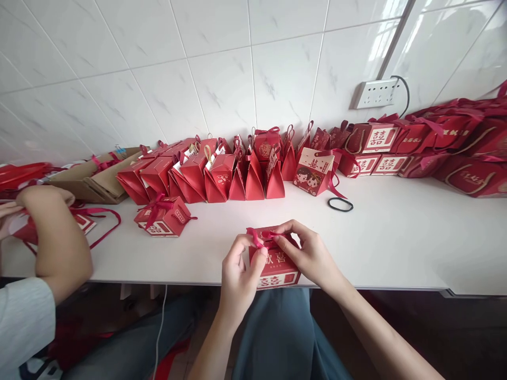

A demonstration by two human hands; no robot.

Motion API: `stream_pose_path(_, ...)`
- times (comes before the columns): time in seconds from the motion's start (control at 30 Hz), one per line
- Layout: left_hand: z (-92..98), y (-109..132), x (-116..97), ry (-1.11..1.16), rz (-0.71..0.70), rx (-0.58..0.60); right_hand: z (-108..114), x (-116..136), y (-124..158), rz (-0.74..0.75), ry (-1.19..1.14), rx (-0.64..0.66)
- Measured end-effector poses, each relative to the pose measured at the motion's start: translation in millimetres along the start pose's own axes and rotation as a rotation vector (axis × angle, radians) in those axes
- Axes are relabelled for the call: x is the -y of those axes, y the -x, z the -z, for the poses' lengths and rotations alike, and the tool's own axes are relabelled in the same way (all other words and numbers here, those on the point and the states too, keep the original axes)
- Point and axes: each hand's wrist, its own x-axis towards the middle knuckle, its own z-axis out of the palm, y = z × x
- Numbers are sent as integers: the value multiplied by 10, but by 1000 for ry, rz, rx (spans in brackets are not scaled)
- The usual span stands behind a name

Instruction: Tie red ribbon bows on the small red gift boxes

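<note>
A small red gift box [276, 266] with white characters stands at the near edge of the white table [396, 237], straight in front of me. My left hand [240, 272] and my right hand [304, 250] are both closed in a pinch on the dark red ribbon [261, 236] at the top of this box. One finished-looking red box with a tied bow [164, 216] lies to the left, apart from my hands.
Several red gift boxes and bags [245, 169] line the tiled wall, more stacked at the right [455, 142]. A black hair band [340, 204] lies on the table. Brown cardboard [99, 177] sits at left. Another person's arm [55, 237] works on a red box at the far left.
</note>
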Motion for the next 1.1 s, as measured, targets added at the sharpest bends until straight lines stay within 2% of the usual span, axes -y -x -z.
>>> stream_pose_path(0.1,-18,-13,-27,138,57,-19,20,1,-13,-21,-33,15)
stream_pose_path(0.23,-17,-75,19,238,67,-257,21,13,-31,-48,-82,23)
stream_pose_path(0.3,63,-131,40,274,40,-417,15,17,-32,-51,-92,32)
stream_pose_path(0.37,235,-192,26,282,13,-619,12,16,-29,-54,-98,37)
stream_pose_path(0.47,602,-239,-55,169,-53,-1026,16,9,-23,-59,-101,34)
stream_pose_path(0.5,711,-235,-84,81,-121,-1203,17,7,-21,-60,-98,34)
stream_pose_path(0.53,792,-221,-106,-12,-174,-1252,18,5,-19,-58,-95,35)
stream_pose_path(0.57,837,-199,-116,-88,-214,-1242,17,4,-18,-55,-90,37)
stream_pose_path(0.63,812,-147,-94,-198,-263,-1013,11,4,-17,-43,-76,35)
stream_pose_path(0.67,752,-123,-63,-231,-210,-820,5,5,-17,-37,-67,31)
stream_pose_path(0.7,675,-103,-24,-261,-142,-617,-1,5,-17,-32,-57,25)
stream_pose_path(0.73,593,-90,20,-322,-26,-300,-6,6,-18,-27,-45,18)
stream_pose_path(0.77,518,-84,63,-346,72,-93,-10,6,-18,-22,-33,13)
stream_pose_path(0.8,459,-83,104,-356,158,86,-11,5,-18,-19,-23,11)
stream_pose_path(0.83,421,-88,137,-344,226,205,-10,5,-18,-18,-15,12)
stream_pose_path(0.97,448,-132,179,-231,359,386,6,12,-25,-21,-19,26)
stream_pose_path(1.1,531,-182,49,-212,309,426,-7,35,-42,-28,3,34)
